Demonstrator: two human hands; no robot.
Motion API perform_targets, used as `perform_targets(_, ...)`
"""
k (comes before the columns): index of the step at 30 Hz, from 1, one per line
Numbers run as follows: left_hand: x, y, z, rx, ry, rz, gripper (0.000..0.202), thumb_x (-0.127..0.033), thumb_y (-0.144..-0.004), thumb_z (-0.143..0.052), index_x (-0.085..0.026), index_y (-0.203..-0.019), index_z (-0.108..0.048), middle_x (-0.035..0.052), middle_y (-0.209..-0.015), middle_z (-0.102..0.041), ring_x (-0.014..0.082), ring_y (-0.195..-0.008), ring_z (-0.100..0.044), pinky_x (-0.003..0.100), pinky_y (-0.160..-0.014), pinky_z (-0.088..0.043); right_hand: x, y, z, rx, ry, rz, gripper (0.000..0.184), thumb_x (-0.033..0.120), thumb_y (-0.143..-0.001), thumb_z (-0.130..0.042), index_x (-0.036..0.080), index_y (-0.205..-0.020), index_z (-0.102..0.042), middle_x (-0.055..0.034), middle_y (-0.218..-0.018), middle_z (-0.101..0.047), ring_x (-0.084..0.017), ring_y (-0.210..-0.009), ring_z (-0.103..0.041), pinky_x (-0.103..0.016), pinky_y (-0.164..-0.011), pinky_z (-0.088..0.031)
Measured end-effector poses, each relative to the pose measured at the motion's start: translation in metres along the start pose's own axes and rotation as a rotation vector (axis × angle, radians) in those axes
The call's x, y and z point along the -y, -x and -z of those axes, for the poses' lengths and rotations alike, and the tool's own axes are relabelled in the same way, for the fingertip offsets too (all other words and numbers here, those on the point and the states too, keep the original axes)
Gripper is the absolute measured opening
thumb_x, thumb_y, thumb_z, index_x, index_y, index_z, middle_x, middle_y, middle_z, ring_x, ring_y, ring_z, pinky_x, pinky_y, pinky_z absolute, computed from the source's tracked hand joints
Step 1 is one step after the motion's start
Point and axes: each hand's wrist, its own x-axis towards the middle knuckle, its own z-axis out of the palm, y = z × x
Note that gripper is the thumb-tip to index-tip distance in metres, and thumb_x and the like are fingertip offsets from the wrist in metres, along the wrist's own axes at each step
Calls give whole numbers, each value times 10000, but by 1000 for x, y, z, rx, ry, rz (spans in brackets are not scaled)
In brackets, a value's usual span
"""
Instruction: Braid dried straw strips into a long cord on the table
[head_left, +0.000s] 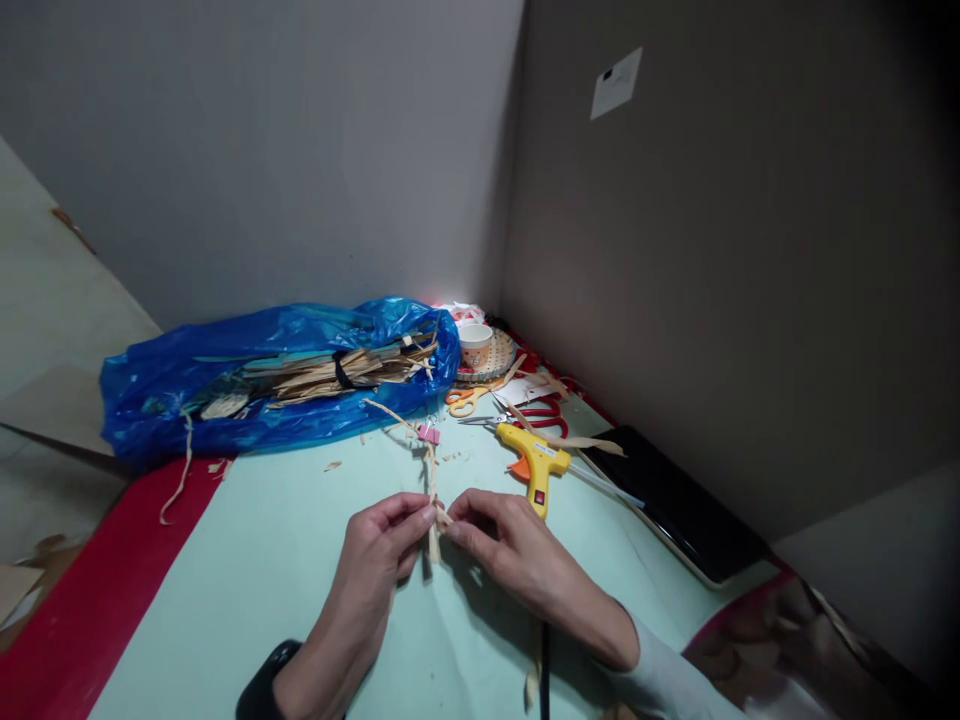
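A braid of pale, dried plant strips (433,476) runs toward me over the table, its far part held by a pink binder clip (429,434). My left hand (390,540) pinches the braid between thumb and forefinger. Close beside it, my right hand (502,540) grips a short strip at the braid's near part, thumb against fingers. One loose strip end hangs down below the fingertips. Just beyond my right hand lies a yellow glue gun (535,458) with an orange trigger and a clear glue stick in its back.
A blue plastic bag (300,425) with bundled dry strips (360,370) lies at the back left. Orange-handled scissors (463,402), red-handled scissors (551,412), a paper cup (475,345) and a woven tray (501,358) stand behind. A flat black device (667,505) lies right.
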Motion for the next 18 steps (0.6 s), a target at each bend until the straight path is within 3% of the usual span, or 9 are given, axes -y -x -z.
perform_targets(5, 1, -2, 4, 30, -64, -20, 241, -346, -710, -726, -121, -781, -676, -66, -544, -445, 29, -437, -211, 213, -445, -98, -2, -4, 3, -2, 6, 10, 187, 281, -900, -515, 161, -812, -628, 15, -666, -578, -117, -613, -487, -222, -564, -329)
perform_targets(12, -7, -3, 6, 18, -168, -50, 259, -357, -714, -703, -118, -809, -673, -64, -531, -450, 35, -433, -223, 208, -441, -106, 16, -12, 23, 45, 198, 13, 124, 213, -829, -527, 173, -776, -631, 8, -656, -585, -131, -600, -479, -236, -556, -310)
perform_targets(18, -11, -8, 15, 135, -50, 20, 249, -325, -680, -748, -126, -749, -616, -77, -540, -419, 19, -431, -206, 192, -416, -95, 27, -10, 31, 252, 262, -32, 66, 187, -770, -553, 179, -825, -590, 3, -734, -585, -140, -679, -497, -227, -581, -332)
